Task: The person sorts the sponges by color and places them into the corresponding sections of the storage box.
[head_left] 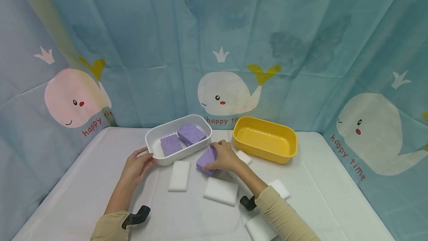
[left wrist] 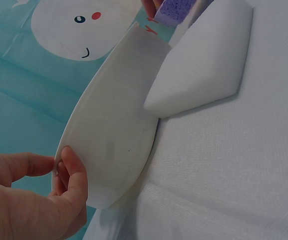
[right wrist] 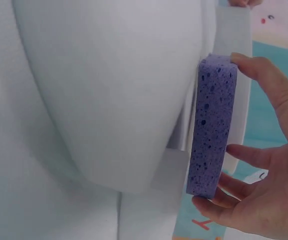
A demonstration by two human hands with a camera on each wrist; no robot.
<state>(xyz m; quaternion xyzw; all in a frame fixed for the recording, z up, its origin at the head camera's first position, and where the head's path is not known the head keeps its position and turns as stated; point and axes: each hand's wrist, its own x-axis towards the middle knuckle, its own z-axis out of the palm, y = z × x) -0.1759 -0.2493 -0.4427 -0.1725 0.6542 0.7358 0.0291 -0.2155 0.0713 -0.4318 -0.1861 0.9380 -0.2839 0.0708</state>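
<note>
My left hand point(head_left: 136, 168) pinches the rim of a white plastic tub point(head_left: 183, 154) at its left end, thumb and fingers on either side of the edge in the left wrist view. Inside the tub lie two purple sponges, one flat point(head_left: 171, 145) and one point(head_left: 192, 134) further back. With my right hand point(head_left: 225, 156) I hold another purple sponge point(right wrist: 212, 127) by its two ends, between thumb and fingers. In the head view it is just in front of the tub's right side. Close by that hand is a white sponge block point(head_left: 245, 157), partly hidden behind the wrist.
A yellow tub point(head_left: 267, 137) with nothing in it stands at the back right. More white blocks lie on the white-covered table: one before the white tub point(head_left: 179, 176), one mid-table point(head_left: 221, 191), others point(head_left: 280, 188) around my right forearm. A whale-print curtain point(head_left: 160, 96) hangs behind.
</note>
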